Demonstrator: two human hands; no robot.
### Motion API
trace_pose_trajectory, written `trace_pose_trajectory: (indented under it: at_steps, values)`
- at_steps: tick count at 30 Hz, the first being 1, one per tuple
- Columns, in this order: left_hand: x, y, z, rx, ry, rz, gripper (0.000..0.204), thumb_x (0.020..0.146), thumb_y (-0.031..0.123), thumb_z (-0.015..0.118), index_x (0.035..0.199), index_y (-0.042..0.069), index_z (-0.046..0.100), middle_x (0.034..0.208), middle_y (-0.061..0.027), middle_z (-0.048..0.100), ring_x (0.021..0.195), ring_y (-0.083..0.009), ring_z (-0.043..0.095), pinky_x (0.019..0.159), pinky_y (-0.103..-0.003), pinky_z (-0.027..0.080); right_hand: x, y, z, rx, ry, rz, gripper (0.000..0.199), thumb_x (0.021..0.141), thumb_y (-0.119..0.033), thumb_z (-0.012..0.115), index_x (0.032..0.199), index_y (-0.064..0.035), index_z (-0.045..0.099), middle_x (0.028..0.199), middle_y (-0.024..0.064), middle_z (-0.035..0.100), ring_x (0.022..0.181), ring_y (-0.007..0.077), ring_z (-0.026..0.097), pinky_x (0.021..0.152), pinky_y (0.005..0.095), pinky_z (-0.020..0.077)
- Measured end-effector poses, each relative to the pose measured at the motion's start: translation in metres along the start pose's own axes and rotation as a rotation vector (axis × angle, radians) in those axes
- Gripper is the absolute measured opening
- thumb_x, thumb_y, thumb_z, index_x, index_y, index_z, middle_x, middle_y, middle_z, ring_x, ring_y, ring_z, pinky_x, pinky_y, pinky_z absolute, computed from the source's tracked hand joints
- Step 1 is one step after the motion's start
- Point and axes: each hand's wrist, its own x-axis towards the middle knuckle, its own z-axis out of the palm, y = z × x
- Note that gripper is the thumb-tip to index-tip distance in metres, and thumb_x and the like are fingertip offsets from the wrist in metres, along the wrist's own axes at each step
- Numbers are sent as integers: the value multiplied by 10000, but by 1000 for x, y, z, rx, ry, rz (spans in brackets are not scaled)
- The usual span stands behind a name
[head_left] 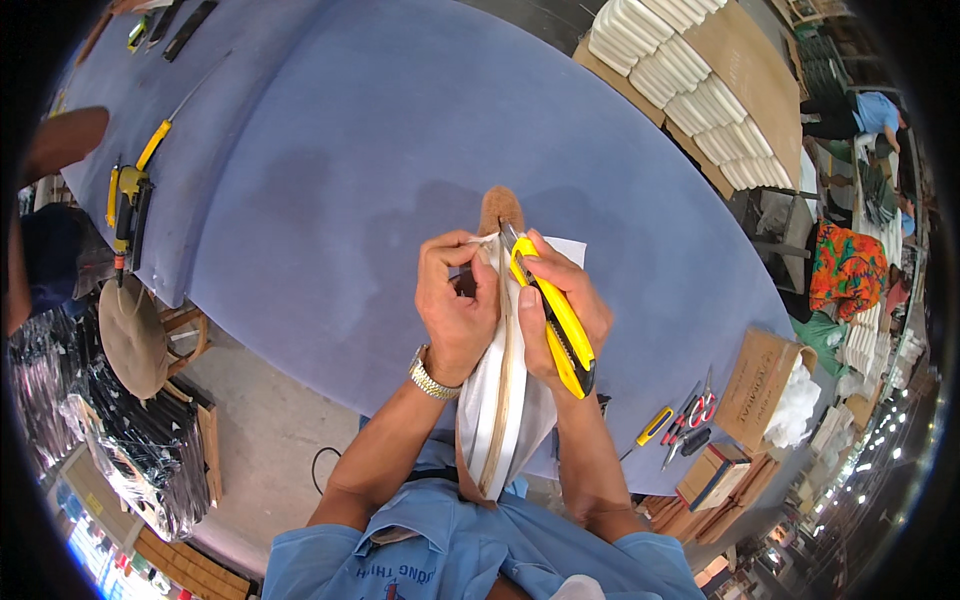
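Observation:
A long, narrow padded piece (490, 420) runs from my body out over the blue table, its edge turned up. It has a brown rounded far end (502, 207), white sides and a tan strip along the middle. My left hand (455, 310), with a metal watch on the wrist, pinches white fabric (488, 250) near that end. In my right hand (580, 295) is a yellow and black utility knife (565, 325). Its blade (508, 236) is out, with the tip at the piece close to my left fingertips. White fabric also shows past my right fingers.
Blue covering spans the table (370, 120). At left lie a yellow-handled tool (155, 145) and a yellow-black air tool (128, 195), near a round stool (132, 335). Scissors (705, 405) and a cutter (655, 425) lie at right, beside a cardboard box (765, 375). White pads (690, 90) are stacked far right.

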Motion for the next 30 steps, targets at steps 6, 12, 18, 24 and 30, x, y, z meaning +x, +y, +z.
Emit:
trace_pose_trajectory:
  at_steps: [6, 12, 18, 24, 30]
  values:
    - [-2, -2, 1, -6, 28, 0, 186, 897, -63, 678, 1048, 3, 592, 1073, -171, 678, 931, -298, 686, 835, -378, 551, -8, 4, 1, 59, 33, -16, 225, 899, -26, 710, 1118, 26, 712, 1239, 263, 727, 1071, 314, 763, 896, 340, 604]
    - [3, -4, 1, -16, 22, 54, 160, 915, -50, 680, 1043, -4, 595, 1068, -166, 694, 894, -263, 702, 814, -354, 570, -21, 6, -2, 78, 118, -70, 218, 919, -40, 683, 1122, 37, 708, 1292, 296, 689, 1088, 325, 749, 910, 351, 600]
    - [21, 8, -19, -94, -78, -45, 83, 994, 8, 655, 1045, -28, 600, 1111, -153, 738, 927, -169, 722, 833, -298, 602, -43, 42, -80, -143, 257, 242, 186, 950, -84, 643, 1124, -17, 643, 1179, 203, 723, 873, 217, 739, 789, 356, 592]
    - [17, 25, -42, -190, -199, -131, 66, 1024, 25, 628, 1038, -32, 596, 1247, -182, 718, 1025, -175, 719, 864, -300, 601, -99, 90, -150, -959, -283, 723, 376, 894, -235, 752, 1196, -28, 668, 943, 183, 745, 815, 339, 720, 780, 474, 567]
    - [-31, 31, -97, -311, -186, -304, 90, 1055, 72, 608, 1054, -16, 586, 1375, -220, 657, 1085, -192, 710, 865, -311, 605, -103, -26, -152, 69, 185, 437, 492, 882, -283, 804, 1271, -5, 691, 990, 181, 750, 821, 276, 730, 742, 390, 570]
